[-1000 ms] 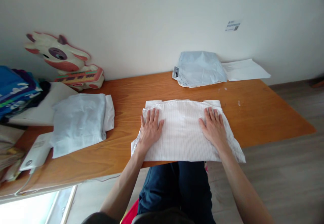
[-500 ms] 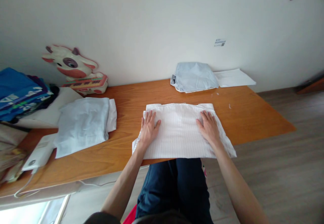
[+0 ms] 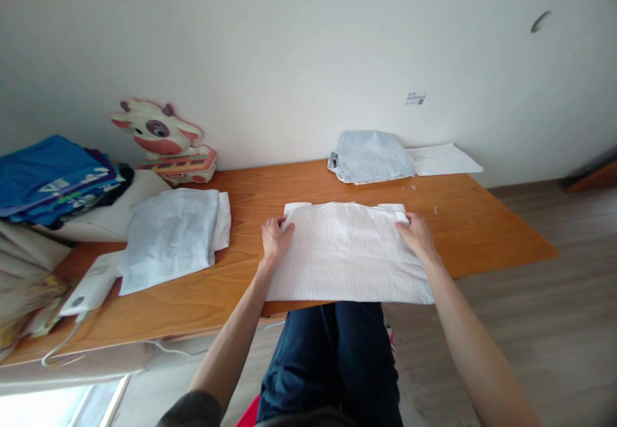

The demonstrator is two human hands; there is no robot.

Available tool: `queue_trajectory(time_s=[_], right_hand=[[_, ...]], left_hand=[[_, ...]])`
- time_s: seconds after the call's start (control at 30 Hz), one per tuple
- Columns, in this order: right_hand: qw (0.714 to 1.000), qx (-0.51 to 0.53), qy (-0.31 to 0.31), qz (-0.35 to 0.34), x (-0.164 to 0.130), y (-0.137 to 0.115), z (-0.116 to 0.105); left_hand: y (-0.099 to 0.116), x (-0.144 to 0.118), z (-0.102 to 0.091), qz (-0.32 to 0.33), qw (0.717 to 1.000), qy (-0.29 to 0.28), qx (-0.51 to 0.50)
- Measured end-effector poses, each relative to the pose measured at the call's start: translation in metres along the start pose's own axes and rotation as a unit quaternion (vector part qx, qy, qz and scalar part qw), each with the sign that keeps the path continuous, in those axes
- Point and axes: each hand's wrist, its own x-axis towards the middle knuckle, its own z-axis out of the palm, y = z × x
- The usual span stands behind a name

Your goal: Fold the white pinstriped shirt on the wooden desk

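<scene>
Seated at a wooden table (image 3: 250, 298), legs in dark trousers (image 3: 332, 356) under its near edge. Directly ahead, a white pinstriped shirt (image 3: 347, 256) lying flat, already folded into a broad rectangle, near edge hanging slightly over the table's front. Left hand (image 3: 274, 237) curled on the shirt's far left corner, fingers closed on the cloth there. Right hand (image 3: 417, 234) likewise on the far right corner, fingers pinching the edge, though how deep the grip goes cannot be made out. Judging by this: side folds done, sleeves tucked out of sight, a final fold of the length apparently left, since the piece is larger than the finished ones nearby. To the left, a pale blue folded shirt (image 3: 168, 237) resting partly on a white one. At the back by the wall, another pale blue folded shirt (image 3: 369, 155) just beside a sheet of paper (image 3: 443, 159). Far left, a stack of blue clothes (image 3: 53, 179), a cow-shaped toy (image 3: 164, 141), and a white charger (image 3: 89, 292) with its cable trailing off the edge.
</scene>
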Motion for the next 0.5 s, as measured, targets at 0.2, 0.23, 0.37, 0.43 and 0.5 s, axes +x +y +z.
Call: queue_trajectory(time_s=[0.2,0.23,0.37,0.43,0.5], right_hand=[[0.999,0.029,0.007,0.018,0.007,-0.002,0.002],[0.999,0.041,-0.001,0.022,0.010,-0.002,0.001],[0.993,0.100,-0.028,0.049,0.025,0.001,-0.001],[0.988,0.136,-0.028,0.062,0.031,0.001,-0.001],[0.981,0.181,-0.020,0.070,0.033,-0.001,0.000]], left_hand=[[-0.003,0.009,-0.002,0.032,0.998,0.010,0.055],[-0.003,0.010,-0.002,0.041,0.997,0.009,0.070],[0.002,0.017,-0.002,0.022,0.997,-0.034,0.069],[0.005,0.023,-0.004,-0.003,0.997,-0.049,0.060],[0.007,0.029,-0.005,-0.018,0.997,-0.054,0.053]])
